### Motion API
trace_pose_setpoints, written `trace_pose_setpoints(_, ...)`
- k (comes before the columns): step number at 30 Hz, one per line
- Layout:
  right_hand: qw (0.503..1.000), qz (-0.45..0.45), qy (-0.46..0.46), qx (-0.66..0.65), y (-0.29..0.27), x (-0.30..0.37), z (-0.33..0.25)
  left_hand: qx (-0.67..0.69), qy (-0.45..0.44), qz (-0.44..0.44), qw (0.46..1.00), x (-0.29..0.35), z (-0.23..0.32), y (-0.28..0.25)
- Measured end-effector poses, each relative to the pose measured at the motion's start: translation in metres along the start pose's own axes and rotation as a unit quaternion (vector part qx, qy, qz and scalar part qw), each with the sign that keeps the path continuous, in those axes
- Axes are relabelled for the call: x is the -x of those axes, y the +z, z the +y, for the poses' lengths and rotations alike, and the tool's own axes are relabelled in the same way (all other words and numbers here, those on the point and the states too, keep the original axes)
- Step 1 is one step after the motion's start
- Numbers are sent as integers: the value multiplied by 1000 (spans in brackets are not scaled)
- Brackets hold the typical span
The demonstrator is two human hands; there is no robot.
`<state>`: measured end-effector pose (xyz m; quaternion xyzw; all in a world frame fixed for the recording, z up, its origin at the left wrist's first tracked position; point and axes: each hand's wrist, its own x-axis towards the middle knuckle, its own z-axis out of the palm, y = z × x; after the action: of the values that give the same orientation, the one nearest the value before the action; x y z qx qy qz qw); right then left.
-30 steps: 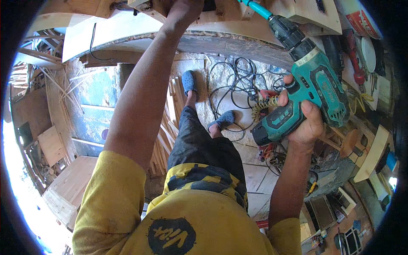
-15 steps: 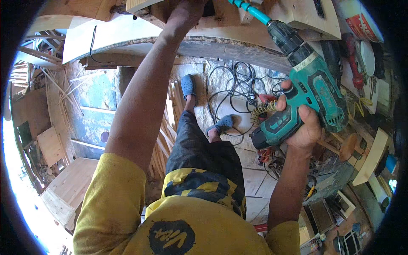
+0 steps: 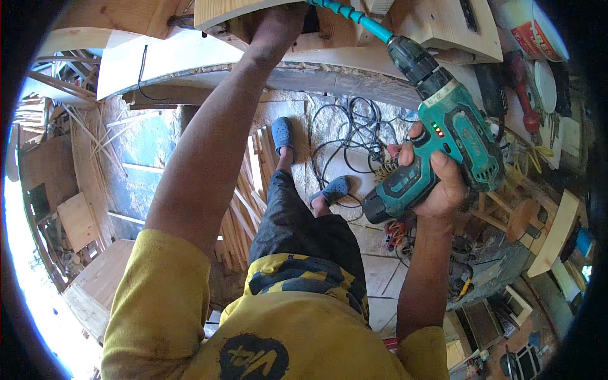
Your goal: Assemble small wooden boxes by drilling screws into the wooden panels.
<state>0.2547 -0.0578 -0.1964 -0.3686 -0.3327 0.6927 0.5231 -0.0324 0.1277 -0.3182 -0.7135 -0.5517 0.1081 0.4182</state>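
A teal and black cordless drill (image 3: 476, 140) is gripped in my right hand (image 3: 446, 187), its chuck (image 3: 418, 63) aimed up and left. From the chuck a teal flexible shaft (image 3: 354, 16) runs to the wooden piece (image 3: 329, 41) at the top edge. Small lights glow on the drill's body. My left arm reaches far forward, and my left hand (image 3: 282, 25) is inside the recess of that wooden piece, under a curved board (image 3: 231, 9). Its fingers are hidden, as is the shaft's far end.
The worktable (image 3: 183, 66) has a pale top and a rough edge. At right lie a white tub (image 3: 532, 31) and a red-handled tool (image 3: 523, 95). Tangled black cables (image 3: 345, 136) lie on the floor near my clogs, beside wood strips (image 3: 244, 202).
The drill and my right hand have shifted slightly left. Lights on the drill have come on. My left hand stays at the wooden piece.
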Motion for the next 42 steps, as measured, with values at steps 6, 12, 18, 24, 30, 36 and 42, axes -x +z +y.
trace_pose_setpoints(6, 999, 19, 22, -24, 6, 4, -3, 91, 11, 56, 994, 11, -5, 17)
trace_pose_setpoints(12, 998, 20, 42, -51, 5, 9, 5, 286, -52, 24, 957, 13, -2, 30)
trace_pose_setpoints(18, 1000, 12, 12, -2, 4, 4, 1, -6, 66, -213, 975, 2, 12, 23)
trace_pose_setpoints(24, 1000, 16, -2, 15, 2, 1, 0, 97, 40, -114, 988, 5, 17, 36)
trace_pose_setpoints(30, 999, 30, 31, -23, -8, 0, 0, -122, 32, -112, 986, -12, 7, -6)
trace_pose_setpoints(36, 999, 14, -8, -30, 1, -4, 2, 104, -12, -32, 994, -6, 6, 23)
trace_pose_setpoints(42, 1000, -17, -2, 8, -2, 0, 2, 95, -40, 88, 991, 1, 3, 16)
